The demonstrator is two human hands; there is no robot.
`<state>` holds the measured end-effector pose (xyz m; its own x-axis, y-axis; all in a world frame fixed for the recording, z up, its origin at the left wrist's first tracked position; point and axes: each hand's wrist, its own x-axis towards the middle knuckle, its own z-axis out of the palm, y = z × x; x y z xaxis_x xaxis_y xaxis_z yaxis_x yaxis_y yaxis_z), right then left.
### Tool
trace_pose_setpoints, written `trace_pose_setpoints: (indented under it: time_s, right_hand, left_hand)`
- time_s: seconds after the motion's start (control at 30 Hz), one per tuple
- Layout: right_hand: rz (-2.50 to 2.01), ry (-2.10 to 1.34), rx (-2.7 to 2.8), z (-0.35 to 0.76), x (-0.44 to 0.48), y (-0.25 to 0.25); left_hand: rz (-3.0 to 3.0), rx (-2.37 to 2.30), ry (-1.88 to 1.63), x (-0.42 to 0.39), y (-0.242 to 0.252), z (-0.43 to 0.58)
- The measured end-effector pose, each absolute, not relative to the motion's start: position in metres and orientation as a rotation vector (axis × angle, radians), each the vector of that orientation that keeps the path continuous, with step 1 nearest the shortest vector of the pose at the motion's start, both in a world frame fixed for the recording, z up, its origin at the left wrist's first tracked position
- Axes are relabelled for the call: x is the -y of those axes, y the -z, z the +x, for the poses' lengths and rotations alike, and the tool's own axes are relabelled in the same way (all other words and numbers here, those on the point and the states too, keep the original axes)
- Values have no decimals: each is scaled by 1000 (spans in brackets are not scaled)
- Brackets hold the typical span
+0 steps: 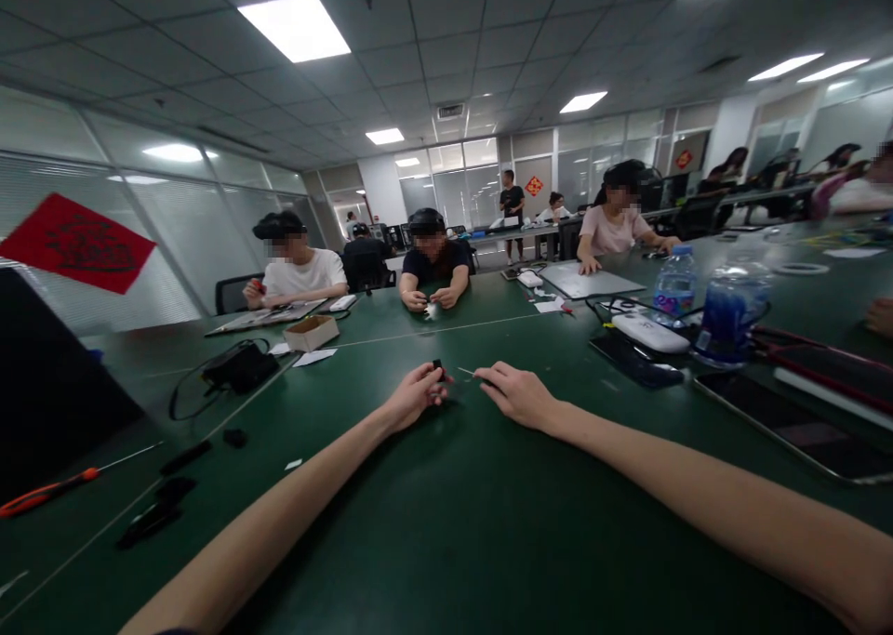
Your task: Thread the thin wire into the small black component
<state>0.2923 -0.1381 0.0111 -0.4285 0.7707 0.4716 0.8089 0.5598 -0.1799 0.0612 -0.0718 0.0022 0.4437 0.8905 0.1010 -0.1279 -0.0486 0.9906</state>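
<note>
A small dark piece (437, 364) is up in the left hand (417, 398), over the green table (488, 542). The left fingers are closed around it and hide much of it, so I cannot tell what it is. Just to the right of the small dark piece is a thin stick (465, 371); the right hand (517, 395) pinches it, and its tip points toward the piece. The two do not touch. So both are picked up, and I think the work on the piece is not finished. How much is left I cannot tell, because it is too small and blurry. Left of the small dark piece and nearer, a white scrap (294, 465) and some black bits (235, 438) lie loose. Farther left is an orange screwdriver (48, 492) that no hand holds. Left of the piece and farther off sits a little box (312, 335). Well to the right of the piece are a phone (802, 426) and two bottles (731, 314). Past the piece, another person (433, 268) holds a small white thing (433, 310).
</note>
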Motion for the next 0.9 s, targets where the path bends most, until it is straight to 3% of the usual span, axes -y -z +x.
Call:
trace_pose_setpoints:
  time_s: [0.9]
  right_hand:
    - [-1385, 125, 2398, 284, 144, -20]
  left_hand:
    - [1455, -697, -970, 81, -3, 52]
